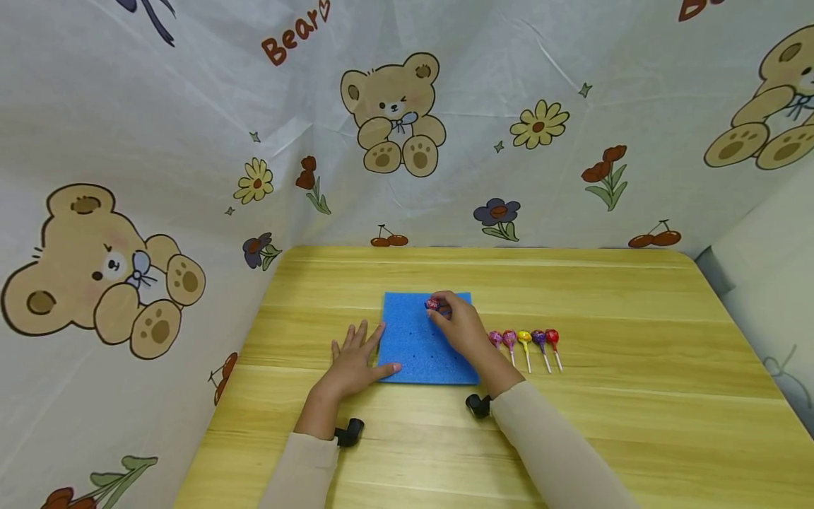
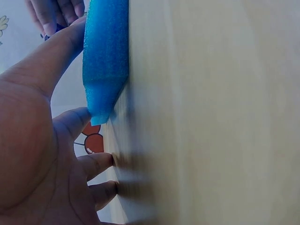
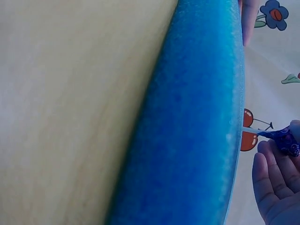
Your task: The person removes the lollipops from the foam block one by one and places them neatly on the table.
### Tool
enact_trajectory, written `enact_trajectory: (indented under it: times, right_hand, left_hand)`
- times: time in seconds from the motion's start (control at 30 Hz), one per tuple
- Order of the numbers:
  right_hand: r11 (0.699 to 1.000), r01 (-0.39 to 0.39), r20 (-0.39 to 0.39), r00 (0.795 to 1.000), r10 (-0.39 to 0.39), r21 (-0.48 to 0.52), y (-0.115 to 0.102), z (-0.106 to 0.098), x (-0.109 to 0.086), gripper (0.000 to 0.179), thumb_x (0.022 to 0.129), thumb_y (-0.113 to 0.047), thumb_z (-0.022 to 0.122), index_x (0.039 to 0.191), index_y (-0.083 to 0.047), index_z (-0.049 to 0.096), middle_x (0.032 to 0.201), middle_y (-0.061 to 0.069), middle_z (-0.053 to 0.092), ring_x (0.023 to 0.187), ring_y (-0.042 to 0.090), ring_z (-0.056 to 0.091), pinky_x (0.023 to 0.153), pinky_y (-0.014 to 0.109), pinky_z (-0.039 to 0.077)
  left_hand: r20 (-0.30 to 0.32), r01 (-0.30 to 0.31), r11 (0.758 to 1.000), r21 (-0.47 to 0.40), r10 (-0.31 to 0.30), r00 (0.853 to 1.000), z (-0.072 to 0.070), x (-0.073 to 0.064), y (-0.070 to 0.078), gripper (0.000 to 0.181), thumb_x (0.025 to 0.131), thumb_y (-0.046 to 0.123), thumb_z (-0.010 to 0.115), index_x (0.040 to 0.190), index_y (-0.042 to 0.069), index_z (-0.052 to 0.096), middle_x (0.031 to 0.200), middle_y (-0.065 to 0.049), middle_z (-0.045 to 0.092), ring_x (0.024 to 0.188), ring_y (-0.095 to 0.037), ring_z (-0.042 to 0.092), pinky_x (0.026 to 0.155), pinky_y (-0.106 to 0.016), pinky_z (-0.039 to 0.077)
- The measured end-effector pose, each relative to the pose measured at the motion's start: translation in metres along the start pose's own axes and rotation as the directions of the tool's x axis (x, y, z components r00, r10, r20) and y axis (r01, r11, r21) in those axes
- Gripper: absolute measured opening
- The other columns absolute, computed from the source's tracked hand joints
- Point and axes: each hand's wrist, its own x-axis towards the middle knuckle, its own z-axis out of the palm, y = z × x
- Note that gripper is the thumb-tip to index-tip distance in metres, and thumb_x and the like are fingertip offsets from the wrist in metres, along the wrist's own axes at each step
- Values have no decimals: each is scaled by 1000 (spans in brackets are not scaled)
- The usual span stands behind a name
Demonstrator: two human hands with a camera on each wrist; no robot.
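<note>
A blue foam block with several small dark holes in its top lies on the table. My left hand rests at its left side, fingers spread, thumb on the near left corner and index fingertip touching the left edge. Over the far part of the foam, my right hand pinches a lollipop by its wrapped head. In the right wrist view, the stick of this purple-looking lollipop points at the foam's top and meets its outline; whether the tip is inside the foam I cannot tell.
Several wrapped lollipops, among them a yellow one and a red one, lie in a row on the wooden table right of the foam. A white cloth printed with bears and flowers hangs behind and to the left.
</note>
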Motion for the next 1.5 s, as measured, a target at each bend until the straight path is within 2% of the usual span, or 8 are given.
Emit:
enact_trajectory:
  times: [0.5, 0.97, 1.37, 1.5]
  right_hand:
    - [998, 56, -29, 998, -55, 11, -6, -4, -2, 35, 99, -23, 66, 131, -8, 63, 116, 10, 72, 107, 23, 67, 94, 40, 57]
    - [998, 41, -45, 998, -39, 44, -11, -11, -4, 37, 98, -25, 68, 131, -9, 63, 117, 9, 71, 110, 24, 67, 96, 40, 56]
    - [994, 71, -84, 994, -64, 87, -10, -22, -12, 38, 96, -24, 71, 130, -7, 64, 117, 9, 70, 109, 24, 67, 94, 41, 57]
    - [992, 72, -99, 993, -62, 105, -8, -28, -16, 38, 96, -24, 71, 129, -7, 64, 117, 9, 69, 108, 24, 67, 94, 42, 57]
  left_hand:
    - [7, 3, 1000, 6, -3, 1000, 1, 1, -1, 96, 87, 68, 65, 163, 33, 16, 172, -13, 4, 158, -41, -5, 117, -76, -5]
    - [-5, -6, 1000, 7, 6, 1000, 1, 1, -1, 95, 88, 65, 66, 163, 31, 20, 172, -15, 5, 158, -42, -5, 117, -76, -4]
    - [-7, -10, 1000, -2, 10, 1000, 0, -1, 1, 95, 88, 63, 68, 163, 29, 20, 171, -16, 6, 158, -44, -3, 116, -77, -3]
    - [6, 1, 1000, -3, -1, 1000, 0, -1, 1, 96, 87, 65, 67, 163, 32, 17, 172, -14, 4, 158, -41, -5, 118, -75, -5]
